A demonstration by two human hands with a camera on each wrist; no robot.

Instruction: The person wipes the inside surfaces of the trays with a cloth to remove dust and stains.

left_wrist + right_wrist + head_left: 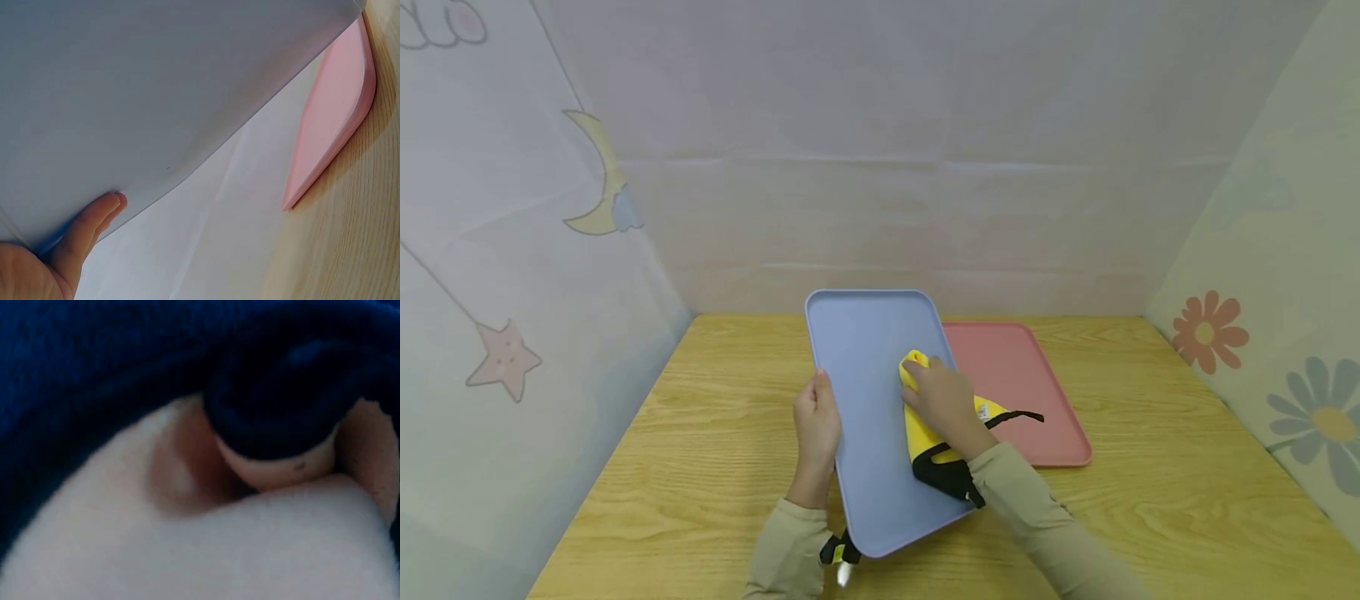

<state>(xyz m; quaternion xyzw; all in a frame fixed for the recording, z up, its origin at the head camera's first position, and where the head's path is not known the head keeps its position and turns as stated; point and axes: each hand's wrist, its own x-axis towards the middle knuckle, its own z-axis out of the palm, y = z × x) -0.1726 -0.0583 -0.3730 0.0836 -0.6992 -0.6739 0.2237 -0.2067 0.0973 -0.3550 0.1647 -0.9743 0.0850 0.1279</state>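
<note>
A light blue rectangular tray (865, 467) is held up and tilted over the table by my left hand (816, 421). The thumb lies along its left rim, and fingers (84, 234) press against its underside in the left wrist view. My right hand (943, 404) grips a bunched yellow cloth (917, 429) against the tray's face, right of its middle. One black part of the cloth hangs toward the tray's lower right corner. Close up in the right wrist view, the gripped cloth (269, 419) looks dark and folded between fingers and thumb.
A pink tray (1000, 358) lies on the wooden table (700, 450) behind and to the right, partly covered by the blue tray and right hand. Pale sheets with printed flowers (1333, 423) and a moon (602, 179) enclose the table at the back and sides.
</note>
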